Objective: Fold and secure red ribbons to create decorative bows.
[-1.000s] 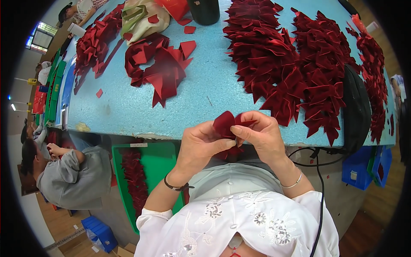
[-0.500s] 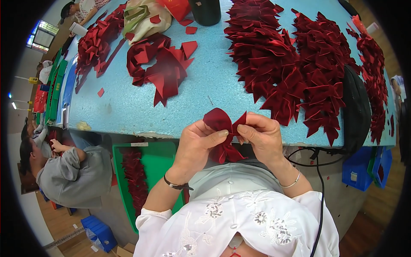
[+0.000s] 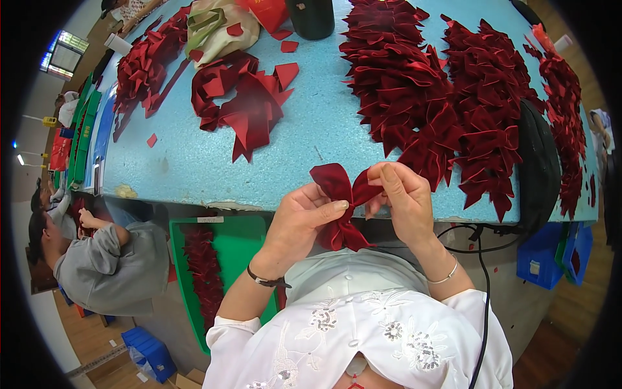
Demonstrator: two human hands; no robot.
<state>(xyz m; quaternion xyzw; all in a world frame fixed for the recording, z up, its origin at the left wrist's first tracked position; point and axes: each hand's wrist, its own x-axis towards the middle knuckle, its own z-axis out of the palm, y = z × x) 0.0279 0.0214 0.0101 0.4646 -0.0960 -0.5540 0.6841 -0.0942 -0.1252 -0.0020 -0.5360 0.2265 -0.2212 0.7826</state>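
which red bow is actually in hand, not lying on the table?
The red bow at the table's near edge: pinched at its centre by the left hand and right hand. The piled bows lie untouched on the blue table.

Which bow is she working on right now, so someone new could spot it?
Start at the blue table and go to its near edge. There the left hand and right hand pinch one dark red velvet bow between them. It is the only bow held up, apart from the bow piles on the table.
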